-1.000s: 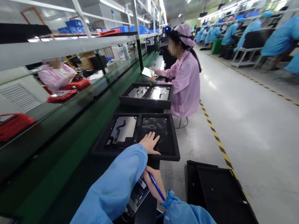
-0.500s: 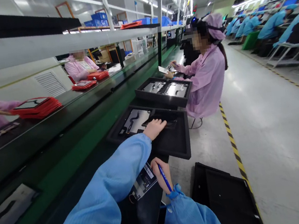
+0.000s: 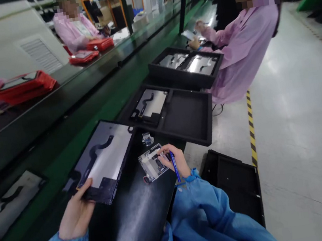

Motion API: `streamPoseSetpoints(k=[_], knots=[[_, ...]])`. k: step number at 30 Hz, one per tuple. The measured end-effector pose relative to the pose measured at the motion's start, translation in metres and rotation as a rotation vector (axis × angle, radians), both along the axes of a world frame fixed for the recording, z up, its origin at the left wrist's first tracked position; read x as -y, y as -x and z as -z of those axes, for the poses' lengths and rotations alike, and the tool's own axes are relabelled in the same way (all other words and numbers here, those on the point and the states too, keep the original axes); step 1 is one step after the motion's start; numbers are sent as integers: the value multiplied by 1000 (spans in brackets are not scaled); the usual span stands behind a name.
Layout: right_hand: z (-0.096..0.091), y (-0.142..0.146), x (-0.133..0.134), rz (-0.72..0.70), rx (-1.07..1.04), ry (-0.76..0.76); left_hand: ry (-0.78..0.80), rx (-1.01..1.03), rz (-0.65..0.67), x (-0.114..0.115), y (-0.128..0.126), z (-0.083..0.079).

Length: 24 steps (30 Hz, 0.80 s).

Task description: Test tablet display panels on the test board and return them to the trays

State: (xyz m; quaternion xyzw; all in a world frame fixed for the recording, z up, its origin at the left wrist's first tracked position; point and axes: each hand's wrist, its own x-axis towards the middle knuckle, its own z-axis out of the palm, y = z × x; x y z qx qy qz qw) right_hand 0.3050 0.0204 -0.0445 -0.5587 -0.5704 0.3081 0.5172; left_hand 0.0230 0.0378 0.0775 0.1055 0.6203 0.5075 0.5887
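My left hand (image 3: pixel 78 210) grips the near corner of a display panel (image 3: pixel 106 156), thumb on top; its silvery back with a black curved ribbon cable faces up. In my right hand (image 3: pixel 175 160) is a blue pen (image 3: pixel 174 166), lying along the palm. The fingertips of that hand are at a small electronic assembly (image 3: pixel 152 165) with white and dark parts on the black bench. Behind it sits a small clear, shiny piece (image 3: pixel 147 139). A black foam tray (image 3: pixel 190 112) holds another panel (image 3: pixel 151 102) in its left compartment; its right compartment is bare.
A second black tray (image 3: pixel 157 71) with two panels stands farther back, beside a co-worker in pink (image 3: pixel 246 48). Another panel (image 3: pixel 10 207) lies on the green conveyor at left. Red folders (image 3: pixel 26 87) are stacked across the line. A black tray (image 3: pixel 235 182) is low at right.
My left hand has come back from the foam tray, bringing a panel to the left. My right hand stays by the assembly with the pen. The view has tilted downward.
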Motion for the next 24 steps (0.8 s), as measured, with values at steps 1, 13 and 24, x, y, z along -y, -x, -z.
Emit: streamPoseSetpoints(k=[1,13,24], knots=[[0,-2,0,-124,68,-47,60,22,-39,10,7,10],[-2,8,-1,-356,578,-125,13,389,-39,70,4,73],[-47,59,17,-207,36,190,-387,-423,740,62,97,81]])
